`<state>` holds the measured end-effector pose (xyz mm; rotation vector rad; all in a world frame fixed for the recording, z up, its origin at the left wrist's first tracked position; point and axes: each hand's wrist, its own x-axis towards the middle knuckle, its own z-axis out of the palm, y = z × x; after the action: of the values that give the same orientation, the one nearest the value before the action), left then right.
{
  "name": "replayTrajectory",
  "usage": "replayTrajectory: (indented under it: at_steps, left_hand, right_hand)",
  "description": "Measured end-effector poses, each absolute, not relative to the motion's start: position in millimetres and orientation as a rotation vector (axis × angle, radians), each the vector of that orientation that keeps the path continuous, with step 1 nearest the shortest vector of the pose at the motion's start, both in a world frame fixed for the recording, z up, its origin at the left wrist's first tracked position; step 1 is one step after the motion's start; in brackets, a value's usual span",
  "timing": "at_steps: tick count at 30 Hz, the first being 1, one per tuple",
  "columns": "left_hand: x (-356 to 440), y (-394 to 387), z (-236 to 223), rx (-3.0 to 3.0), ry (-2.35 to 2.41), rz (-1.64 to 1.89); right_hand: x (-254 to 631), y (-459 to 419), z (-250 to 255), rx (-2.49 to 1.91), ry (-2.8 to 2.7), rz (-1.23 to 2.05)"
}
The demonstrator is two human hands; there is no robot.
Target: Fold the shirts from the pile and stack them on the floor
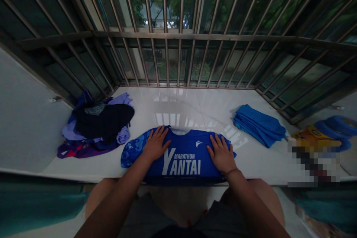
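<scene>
A blue T-shirt [181, 156] with white "Marathon Yantai" lettering lies face up on the white sill, its neckline away from me and its lower part at the front edge. My left hand [157, 144] rests flat on the shirt's left shoulder, fingers spread. On the right shoulder my right hand [222, 153] lies flat too, fingers apart. The patterned left sleeve [134, 150] spreads out beyond my left hand. Neither hand grips the cloth.
Left on the white sill [178, 108] is a heap of dark and purple clothes [103, 122]. A folded blue cloth [259, 124] lies to the right, near a yellow and blue item [315, 135]. Metal window bars [181, 37] stand behind; a pixelated patch hides something at right.
</scene>
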<state>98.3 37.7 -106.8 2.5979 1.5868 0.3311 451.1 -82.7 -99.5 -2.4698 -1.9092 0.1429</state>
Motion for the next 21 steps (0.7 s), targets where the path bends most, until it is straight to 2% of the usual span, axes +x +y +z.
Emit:
replayTrajectory:
  at_steps: [5, 8, 15, 21]
  left_hand:
    - [105.7, 53.4, -104.2, 2.292, 2.116, 0.672]
    - [105.8, 58.0, -101.9, 2.300, 2.092, 0.713]
    - [97.8, 62.0, -95.0, 2.419, 1.932, 0.849]
    - [104.3, 70.1, -100.5, 2.316, 2.040, 0.874]
  right_hand:
    - [461.0, -60.4, -91.2, -2.490, -1.789, 0.049]
    - [464.8, -48.9, -90.1, -2.345, -1.814, -0.034]
    - [469.4, -45.3, -76.5, -2.047, -1.968, 0.017]
    - [472.7, -52.9, -69.2, -2.414, -1.772, 0.128]
